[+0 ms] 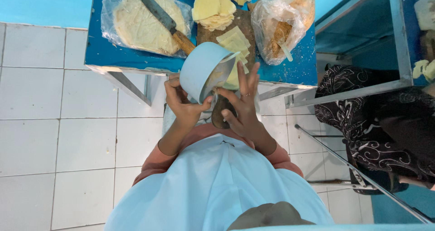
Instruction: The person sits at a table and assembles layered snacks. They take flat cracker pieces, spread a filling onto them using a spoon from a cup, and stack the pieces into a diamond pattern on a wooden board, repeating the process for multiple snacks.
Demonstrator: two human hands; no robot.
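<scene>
Tilting a pale blue plastic bowl (201, 68) on its side, the left hand (180, 102) wraps fingers and thumb closed around the lower rim, so that the open mouth faces the other hand and the grey inside can be reached. The right hand (242, 105) holds nothing firmly: its fingers are spread and upright against the bowl's mouth, a ring on one of them, while a thin pale yellow sheet (232, 77) lies between palm and rim; whether the fingers pinch it cannot be told. Bowl and hands hang just in front of the near edge of the blue work table (290, 70), above the white tiled floor (59, 122), close enough for material to be taken from the brown cutting board (247, 24), where cut yellow strips (235, 43) and a heap of folded pale sheets (213, 9) lie. A wooden-handled knife (165, 20) rests on a round flat dough disc in clear plastic (140, 24), and an open plastic bag of brown filling (283, 24) stands at the right. A person in dark patterned cloth (362, 108) sits alongside.
</scene>
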